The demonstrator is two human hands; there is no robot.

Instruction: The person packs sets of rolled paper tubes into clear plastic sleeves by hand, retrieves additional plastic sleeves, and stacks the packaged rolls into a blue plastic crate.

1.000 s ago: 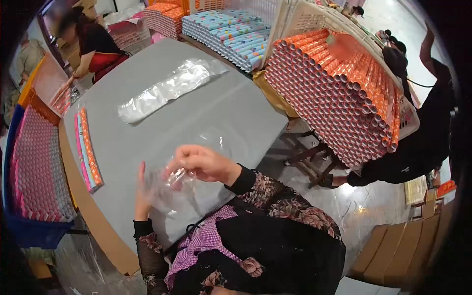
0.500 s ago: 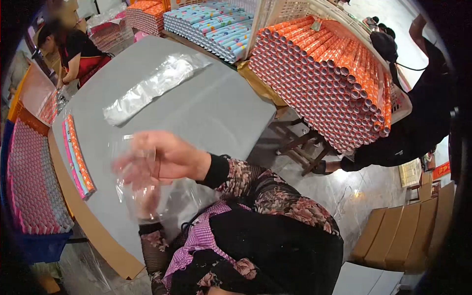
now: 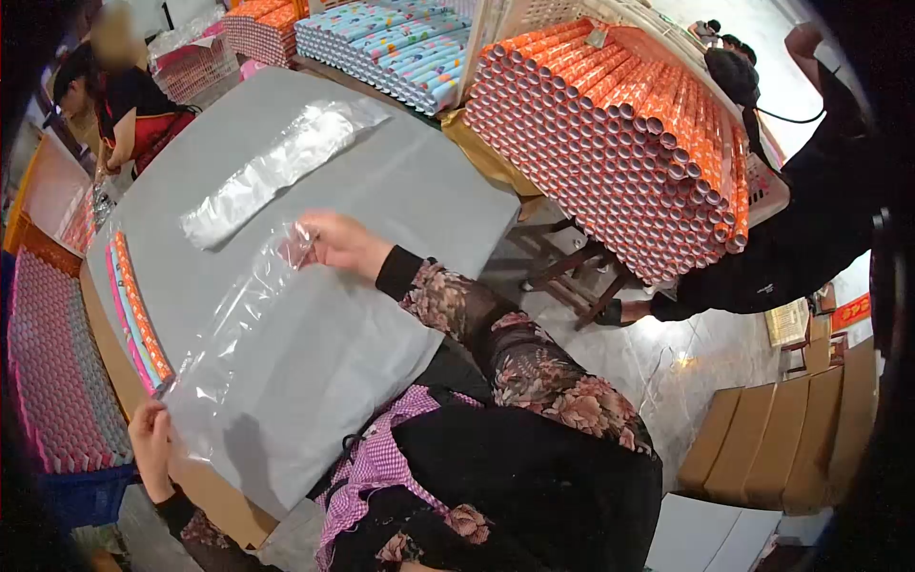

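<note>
A long clear plastic bag (image 3: 233, 324) stretches slantwise over the grey table. My right hand (image 3: 334, 240) pinches its upper end between thumb and fingers. At the lower end, my left hand (image 3: 151, 443) is closed on the bag's edge, close to the near ends of three rolls. These lie side by side on the table's left: a pink roll (image 3: 129, 319), a light blue roll (image 3: 136, 310) and an orange patterned roll (image 3: 143, 310). Beyond my right hand lies a flat stack of clear bags (image 3: 276, 172).
A crate of orange rolls (image 3: 610, 153) stands on a stool at the right, light blue rolls (image 3: 381, 43) at the back. Pink and grey rolls (image 3: 62, 353) fill a blue bin at the left. One co-worker (image 3: 143, 119) is back left, another person (image 3: 791, 219) at the right.
My hands have moved apart: the left went down and left to the rolls' near ends, the right slightly up and right. The bag, bunched between them before, is now stretched out.
</note>
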